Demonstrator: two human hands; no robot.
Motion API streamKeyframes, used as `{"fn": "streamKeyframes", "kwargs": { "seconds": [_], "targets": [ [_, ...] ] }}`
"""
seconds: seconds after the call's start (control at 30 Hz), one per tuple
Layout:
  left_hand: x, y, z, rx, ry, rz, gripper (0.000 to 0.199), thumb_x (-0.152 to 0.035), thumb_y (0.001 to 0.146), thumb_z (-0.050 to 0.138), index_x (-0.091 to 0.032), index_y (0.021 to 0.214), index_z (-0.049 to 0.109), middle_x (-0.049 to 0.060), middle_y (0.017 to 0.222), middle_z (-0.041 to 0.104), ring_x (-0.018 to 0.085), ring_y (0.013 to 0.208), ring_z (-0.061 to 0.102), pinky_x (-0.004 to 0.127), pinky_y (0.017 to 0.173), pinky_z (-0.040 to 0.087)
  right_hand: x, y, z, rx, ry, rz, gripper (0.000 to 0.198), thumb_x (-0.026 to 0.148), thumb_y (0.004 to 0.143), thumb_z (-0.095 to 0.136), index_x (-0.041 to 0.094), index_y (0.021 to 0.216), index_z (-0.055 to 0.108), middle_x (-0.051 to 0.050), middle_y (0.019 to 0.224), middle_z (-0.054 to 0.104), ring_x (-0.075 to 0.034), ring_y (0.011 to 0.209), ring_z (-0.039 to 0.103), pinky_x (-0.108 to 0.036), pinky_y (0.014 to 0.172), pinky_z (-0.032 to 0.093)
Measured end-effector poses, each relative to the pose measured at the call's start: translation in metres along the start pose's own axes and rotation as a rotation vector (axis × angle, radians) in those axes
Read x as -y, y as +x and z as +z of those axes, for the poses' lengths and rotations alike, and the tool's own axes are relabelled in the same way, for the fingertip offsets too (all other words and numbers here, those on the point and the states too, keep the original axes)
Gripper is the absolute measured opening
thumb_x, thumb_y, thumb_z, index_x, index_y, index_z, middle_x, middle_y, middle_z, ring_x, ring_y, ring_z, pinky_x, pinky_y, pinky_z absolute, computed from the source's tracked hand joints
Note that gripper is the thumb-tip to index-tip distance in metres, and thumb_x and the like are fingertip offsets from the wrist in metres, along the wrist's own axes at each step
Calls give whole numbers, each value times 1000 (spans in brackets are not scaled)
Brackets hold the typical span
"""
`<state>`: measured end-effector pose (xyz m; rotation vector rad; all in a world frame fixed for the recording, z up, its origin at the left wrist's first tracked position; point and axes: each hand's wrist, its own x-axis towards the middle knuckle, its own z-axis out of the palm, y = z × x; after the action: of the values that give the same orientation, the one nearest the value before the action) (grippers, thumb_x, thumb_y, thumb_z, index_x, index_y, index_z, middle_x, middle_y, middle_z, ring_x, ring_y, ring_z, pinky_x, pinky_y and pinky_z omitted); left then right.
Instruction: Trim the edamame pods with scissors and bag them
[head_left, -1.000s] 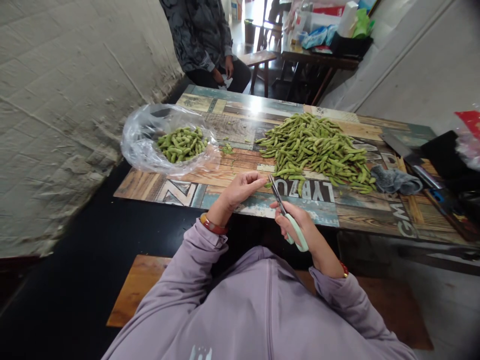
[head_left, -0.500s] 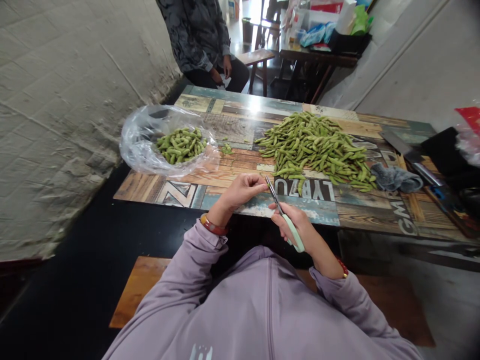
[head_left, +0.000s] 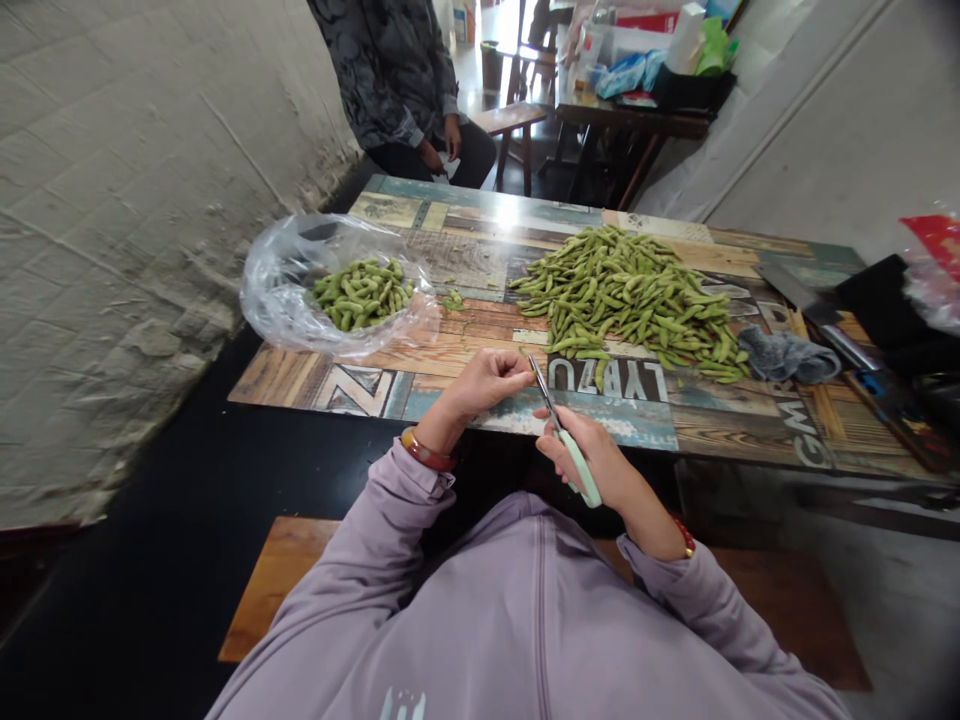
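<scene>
My right hand (head_left: pixel 589 452) is closed round the pale green handles of a pair of scissors (head_left: pixel 579 468), whose metal blades point up and away from me. The blade tips are at the fingertips of my left hand (head_left: pixel 491 382), which is pinched shut on a green bean pod, mostly hidden by the fingers. A large heap of green bean pods (head_left: pixel 622 295) lies on the table beyond my right hand. Further left, a clear plastic bag (head_left: pixel 281 285) stands with its mouth spread, and a smaller lot of pods (head_left: pixel 364 292) lies in it.
Small green scraps (head_left: pixel 453 299) lie on the patterned table (head_left: pixel 465 245) between bag and heap. At the right are a cleaver (head_left: pixel 799 290), a grey cloth (head_left: pixel 791 355) and dark items. Across the table sits a person (head_left: pixel 390 80). A rough wall (head_left: pixel 150 200) borders the left side.
Both hands stay in nearly the same place. The scissors and my right hand have shifted very slightly left; the view has moved a little. Heap and bag look the same.
</scene>
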<state>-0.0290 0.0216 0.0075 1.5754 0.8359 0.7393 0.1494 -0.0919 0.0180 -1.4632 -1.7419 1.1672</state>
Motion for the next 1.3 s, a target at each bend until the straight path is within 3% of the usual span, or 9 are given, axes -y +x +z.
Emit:
{"fn": "streamKeyframes", "kwargs": {
  "seconds": [0.37, 0.63, 0.73, 0.87, 1.0, 1.07, 1.3],
  "targets": [
    [-1, -2, 0, 56, -84, -8, 41, -44, 73, 69, -16, 56, 45, -3, 58, 38, 7, 57, 33, 23, 54, 26, -1, 0, 4, -49, 6, -3, 33, 48, 94, 54, 21, 112, 61, -6, 90, 62, -14, 60, 57, -25, 49, 46],
    [-1, -2, 1, 7, -81, 8, 34, -39, 74, 69, -14, 58, 52, -3, 58, 41, 7, 56, 34, 24, 54, 26, -3, -3, 10, -18, 94, 92, 39, 53, 96, 48, 20, 113, 57, 4, 63, 56, -12, 41, 52, -25, 41, 44],
    [1, -2, 2, -65, -175, -10, 24, -36, 74, 69, -14, 69, 59, -5, 57, 42, 6, 53, 33, 23, 52, 25, 0, -5, 9, -48, 207, 135, 44, 58, 96, 46, 20, 116, 54, 6, 59, 54, -12, 40, 52, -23, 39, 44],
    [3, 0, 2, -98, -388, -48, 25, -36, 74, 71, -17, 80, 57, -9, 52, 41, 5, 44, 31, 21, 45, 22, 3, -4, 8, -53, 293, 153, 47, 60, 94, 48, 20, 118, 53, 8, 54, 53, -12, 39, 52, -23, 39, 45],
    [4, 2, 0, -67, -462, -76, 32, -36, 73, 76, -16, 86, 56, 0, 67, 65, 3, 43, 40, 19, 43, 25, 1, -2, 8, -64, 300, 130, 46, 60, 93, 49, 20, 117, 53, 8, 55, 53, -11, 38, 51, -21, 38, 44],
    [5, 2, -1, -59, -496, -74, 35, -37, 73, 78, -15, 88, 56, 3, 73, 70, 3, 43, 41, 19, 43, 26, -1, -2, 8, -59, 274, 100, 45, 58, 94, 50, 19, 117, 53, 7, 58, 54, -11, 40, 53, -22, 40, 45],
    [4, 1, 1, -155, -568, -40, 35, -35, 67, 83, -13, 82, 60, -4, 64, 60, 1, 44, 39, 16, 41, 25, 2, -2, 5, -21, 149, -26, 38, 51, 97, 49, 20, 119, 51, 2, 81, 59, -11, 59, 63, -26, 62, 54]
  ]
}}
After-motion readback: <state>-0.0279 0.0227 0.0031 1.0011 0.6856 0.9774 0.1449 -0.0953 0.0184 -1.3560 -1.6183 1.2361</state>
